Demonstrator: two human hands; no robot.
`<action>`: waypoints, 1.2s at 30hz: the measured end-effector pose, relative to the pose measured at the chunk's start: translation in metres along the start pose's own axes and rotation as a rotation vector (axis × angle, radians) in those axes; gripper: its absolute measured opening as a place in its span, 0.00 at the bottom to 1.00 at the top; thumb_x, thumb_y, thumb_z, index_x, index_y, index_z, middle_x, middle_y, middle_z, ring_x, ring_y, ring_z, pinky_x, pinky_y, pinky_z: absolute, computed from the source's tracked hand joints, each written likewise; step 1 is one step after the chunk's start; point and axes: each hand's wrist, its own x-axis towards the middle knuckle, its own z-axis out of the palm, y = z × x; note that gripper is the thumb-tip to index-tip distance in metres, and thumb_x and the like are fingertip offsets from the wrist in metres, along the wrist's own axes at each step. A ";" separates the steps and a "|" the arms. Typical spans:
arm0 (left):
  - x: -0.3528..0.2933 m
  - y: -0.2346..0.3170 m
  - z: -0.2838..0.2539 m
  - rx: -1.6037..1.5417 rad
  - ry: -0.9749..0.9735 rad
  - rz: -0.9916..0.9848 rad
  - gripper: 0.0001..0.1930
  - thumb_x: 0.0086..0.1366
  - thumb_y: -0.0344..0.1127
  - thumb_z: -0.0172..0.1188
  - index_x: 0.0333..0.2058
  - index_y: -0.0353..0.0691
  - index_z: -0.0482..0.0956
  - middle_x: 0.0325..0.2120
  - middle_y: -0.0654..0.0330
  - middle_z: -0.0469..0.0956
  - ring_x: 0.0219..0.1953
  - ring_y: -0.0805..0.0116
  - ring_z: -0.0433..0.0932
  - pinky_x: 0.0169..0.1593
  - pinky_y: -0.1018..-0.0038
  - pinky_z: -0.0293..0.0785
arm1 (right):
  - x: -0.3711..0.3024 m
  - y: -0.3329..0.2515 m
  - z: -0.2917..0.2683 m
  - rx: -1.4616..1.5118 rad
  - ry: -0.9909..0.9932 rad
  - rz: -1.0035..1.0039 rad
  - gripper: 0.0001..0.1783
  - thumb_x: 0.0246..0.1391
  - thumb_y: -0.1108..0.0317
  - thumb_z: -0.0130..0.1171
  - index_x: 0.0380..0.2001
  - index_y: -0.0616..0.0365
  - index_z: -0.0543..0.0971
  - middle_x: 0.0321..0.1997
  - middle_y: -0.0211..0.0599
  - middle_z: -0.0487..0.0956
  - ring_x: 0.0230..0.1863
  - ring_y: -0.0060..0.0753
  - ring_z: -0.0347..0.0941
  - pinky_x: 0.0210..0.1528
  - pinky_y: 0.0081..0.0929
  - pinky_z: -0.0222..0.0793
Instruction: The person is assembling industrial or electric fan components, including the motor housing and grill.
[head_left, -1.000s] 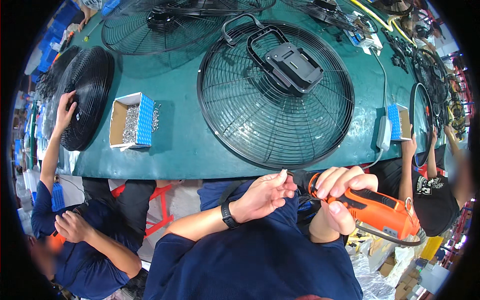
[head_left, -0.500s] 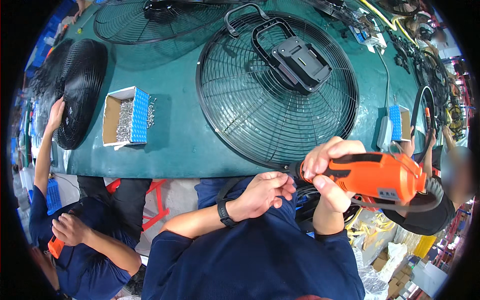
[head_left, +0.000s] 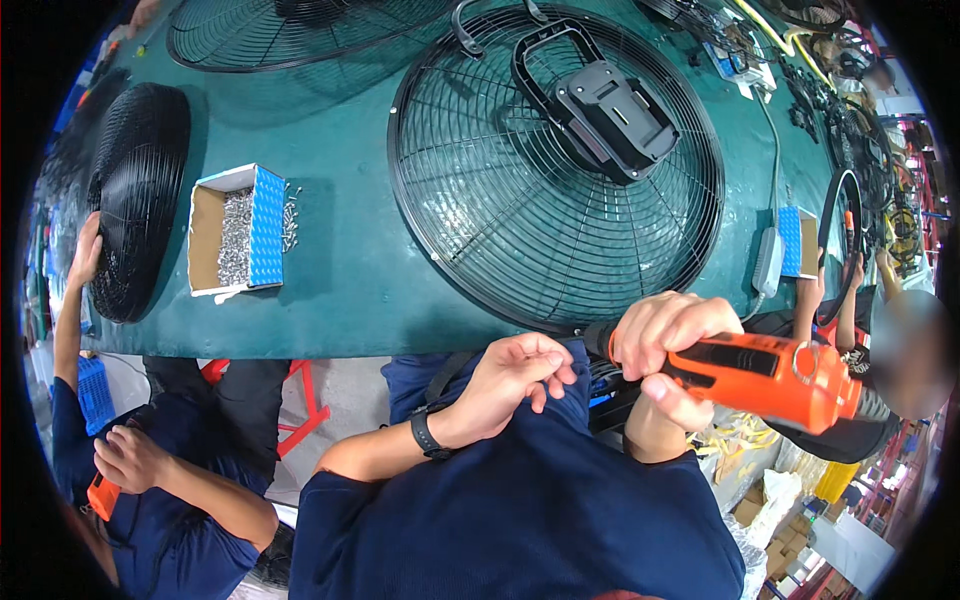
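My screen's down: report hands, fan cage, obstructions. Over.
Right hand grips orange driver at near rim of fan cage. Left hand close by, contents unclear. Screw box farther left, not obstructing.

A head-worn fisheye looks down across the table (head_left: pixel 335 322).

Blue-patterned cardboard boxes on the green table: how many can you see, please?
2: the left box, left of the central fan grille; the right box, near a co-worker's hand. Others may be hidden.

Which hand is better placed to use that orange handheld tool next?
Probably the right hand: it grips the handheld tool, its nose near the round black wire fan guard; the left hand holds no visible tool.
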 end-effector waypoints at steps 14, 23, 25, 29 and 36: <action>-0.004 0.022 0.012 1.044 0.210 1.002 0.10 0.50 0.19 0.61 0.33 0.33 0.76 0.31 0.53 0.77 0.32 0.65 0.77 0.34 0.76 0.73 | -0.036 0.003 -0.011 0.096 0.108 -0.137 0.22 0.43 0.78 0.62 0.42 0.60 0.67 0.28 0.38 0.71 0.26 0.32 0.71 0.28 0.29 0.69; -0.002 0.043 0.015 1.850 0.460 1.010 0.41 0.44 0.49 0.70 0.55 0.37 0.66 0.60 0.42 0.54 0.64 0.39 0.48 0.61 0.44 0.44 | -0.039 -0.029 -0.085 0.041 0.878 0.009 0.25 0.36 0.78 0.53 0.43 0.64 0.65 0.20 0.39 0.70 0.15 0.35 0.70 0.19 0.31 0.70; 0.002 0.043 0.007 1.949 0.555 0.763 0.50 0.45 0.61 0.66 0.61 0.38 0.58 0.65 0.40 0.42 0.68 0.38 0.35 0.62 0.39 0.32 | -0.033 -0.032 -0.117 -0.068 0.873 0.093 0.30 0.41 0.75 0.58 0.50 0.58 0.61 0.27 0.39 0.70 0.15 0.33 0.70 0.18 0.31 0.70; 0.007 0.043 0.001 1.997 0.584 0.759 0.50 0.45 0.59 0.67 0.61 0.37 0.58 0.65 0.41 0.43 0.68 0.39 0.36 0.63 0.40 0.34 | -0.010 -0.041 -0.160 -0.250 0.892 0.294 0.41 0.45 0.69 0.63 0.59 0.50 0.51 0.32 0.37 0.69 0.19 0.30 0.71 0.17 0.29 0.70; 0.005 0.047 -0.010 1.988 0.556 0.816 0.49 0.45 0.57 0.68 0.61 0.38 0.59 0.65 0.42 0.44 0.68 0.39 0.37 0.64 0.43 0.35 | 0.006 -0.011 -0.182 -0.912 0.456 0.446 0.34 0.46 0.59 0.63 0.56 0.63 0.69 0.49 0.45 0.75 0.46 0.31 0.71 0.49 0.26 0.66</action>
